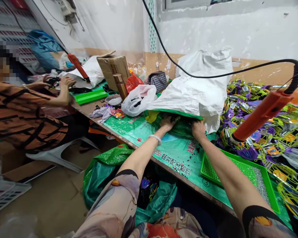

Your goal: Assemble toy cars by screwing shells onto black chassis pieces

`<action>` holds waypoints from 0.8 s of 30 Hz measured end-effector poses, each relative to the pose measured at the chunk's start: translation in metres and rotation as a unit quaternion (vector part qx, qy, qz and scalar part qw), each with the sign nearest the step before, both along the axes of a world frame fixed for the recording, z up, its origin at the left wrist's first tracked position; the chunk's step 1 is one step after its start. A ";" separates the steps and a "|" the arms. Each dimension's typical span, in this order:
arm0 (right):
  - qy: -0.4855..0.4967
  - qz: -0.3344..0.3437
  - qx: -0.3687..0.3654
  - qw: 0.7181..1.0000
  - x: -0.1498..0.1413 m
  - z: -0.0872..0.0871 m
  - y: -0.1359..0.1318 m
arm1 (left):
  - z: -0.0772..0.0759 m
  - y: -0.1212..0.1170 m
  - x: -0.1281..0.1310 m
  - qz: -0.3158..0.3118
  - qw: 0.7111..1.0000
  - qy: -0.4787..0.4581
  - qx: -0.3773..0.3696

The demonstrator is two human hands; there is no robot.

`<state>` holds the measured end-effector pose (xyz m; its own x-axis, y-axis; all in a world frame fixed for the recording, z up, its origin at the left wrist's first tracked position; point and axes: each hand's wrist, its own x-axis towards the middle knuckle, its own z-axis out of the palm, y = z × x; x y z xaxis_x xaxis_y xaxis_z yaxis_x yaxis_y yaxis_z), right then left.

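Note:
A large white woven sack (188,94) lies on the table with its green-lined mouth facing me. My left hand (167,123), a pale bangle on its wrist, reaches into that mouth. Its fingertips are partly hidden beside a small dark and yellow-green piece (175,118), and whether they grip it I cannot tell. At the right end of the opening, my right hand (198,128) has its fingers curled over the sack's edge. The inside of the sack is mostly dark.
Right of the sack are a heap of purple and yellow-green plastic parts (270,132), a green tray of small metal pieces (238,172) and a hanging red electric screwdriver (263,115). A plastic bag (139,99) stands left. Another person (27,109) sits working further left.

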<state>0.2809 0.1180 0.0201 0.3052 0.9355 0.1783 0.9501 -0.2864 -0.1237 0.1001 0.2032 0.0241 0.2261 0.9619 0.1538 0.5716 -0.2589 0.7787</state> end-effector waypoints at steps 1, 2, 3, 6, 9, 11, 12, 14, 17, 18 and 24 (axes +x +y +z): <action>0.001 0.001 -0.002 1.000 0.003 0.001 0.000 | -0.003 -0.001 0.002 0.012 1.000 0.017 -0.005; 0.002 0.001 -0.006 1.000 0.005 0.003 -0.002 | -0.004 -0.005 0.003 0.026 0.999 0.033 -0.006; 0.004 0.002 -0.009 1.000 0.006 0.004 -0.004 | -0.006 -0.011 0.003 0.039 0.998 0.043 -0.002; 0.007 0.018 -0.019 1.000 0.002 0.008 -0.016 | -0.009 -0.037 -0.010 0.071 0.995 0.054 0.040; 0.002 0.060 -0.025 0.998 -0.014 0.012 -0.035 | -0.014 -0.067 -0.035 0.084 0.984 0.033 0.153; -0.008 0.090 -0.029 0.995 -0.028 0.014 -0.049 | -0.018 -0.086 -0.057 0.080 0.972 0.006 0.220; -0.015 0.105 -0.029 0.994 -0.036 0.016 -0.056 | -0.021 -0.095 -0.068 0.080 0.968 -0.007 0.237; -0.031 0.135 -0.029 0.990 -0.050 0.018 -0.069 | -0.026 -0.112 -0.088 0.088 0.963 -0.028 0.254; -0.049 0.174 -0.025 0.983 -0.068 0.021 -0.084 | -0.031 -0.133 -0.112 0.113 0.955 -0.051 0.269; -0.054 0.187 -0.023 0.981 -0.073 0.022 -0.088 | -0.032 -0.139 -0.118 0.121 0.954 -0.057 0.268; -0.115 0.259 0.013 0.959 -0.090 0.030 -0.111 | -0.026 -0.171 -0.137 0.152 0.952 -0.106 0.243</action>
<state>0.1905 0.0070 0.0501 -0.2487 0.9455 0.2103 0.9672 0.2307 0.1064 -0.0372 0.0325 -0.0022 -0.1367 0.7820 0.6081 0.5208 -0.4654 0.7157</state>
